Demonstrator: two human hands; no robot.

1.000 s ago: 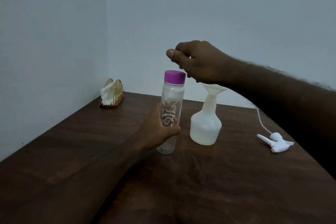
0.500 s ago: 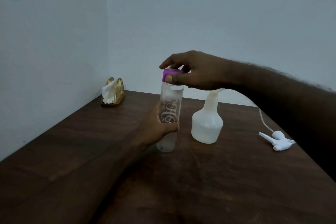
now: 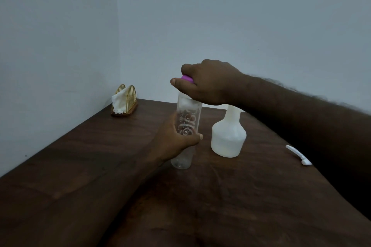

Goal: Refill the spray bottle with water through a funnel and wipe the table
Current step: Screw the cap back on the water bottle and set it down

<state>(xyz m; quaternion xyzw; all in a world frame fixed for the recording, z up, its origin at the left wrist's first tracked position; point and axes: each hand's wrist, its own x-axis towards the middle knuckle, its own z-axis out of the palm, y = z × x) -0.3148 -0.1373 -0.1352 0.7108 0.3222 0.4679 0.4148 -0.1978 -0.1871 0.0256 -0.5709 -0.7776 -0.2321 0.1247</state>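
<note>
**1. Right grip** (image 3: 208,84), centre of frame. Fingers and thumb are curled down over the purple cap (image 3: 187,78), clasping it from above. Judged purpose: unscrewing the cap so water can be poured.

**2. Left grip** (image 3: 176,140), just below. It is wrapped round the lower middle of the water bottle (image 3: 187,124), thumb across the front. Judged purpose: bracing the bottle against the twist. The bottle is clear with white lettering, leans slightly right at the top, and has its base at the desk (image 3: 80,166). The water level cannot be read.

**3. Spray bottle** (image 3: 228,136), lower right of centre. It is white, upright and just beside the water bottle, apart from it. The neck rises behind the right forearm, which covers the mouth, so a funnel there cannot be confirmed. It stands close, presumably for a short pour.

**4. Spray head** (image 3: 297,154), right of frame. It lies on the desk well apart from its bottle, partly hidden by the forearm.

**5. Napkin holder** (image 3: 125,100), left of centre. Gold wire, standing in the far desk corner by the walls and holding a white tissue (image 3: 118,104), a likely wiping cloth.

**6. Edges and room.** The left edge of the desk runs diagonally toward the lower left. Dark wood shows from the bottles down to the lower frame edge. The right forearm passes directly over the spray bottle's neck, so carrying the cap off rightward or downward risks knocking it. Upward looks safer.
</note>
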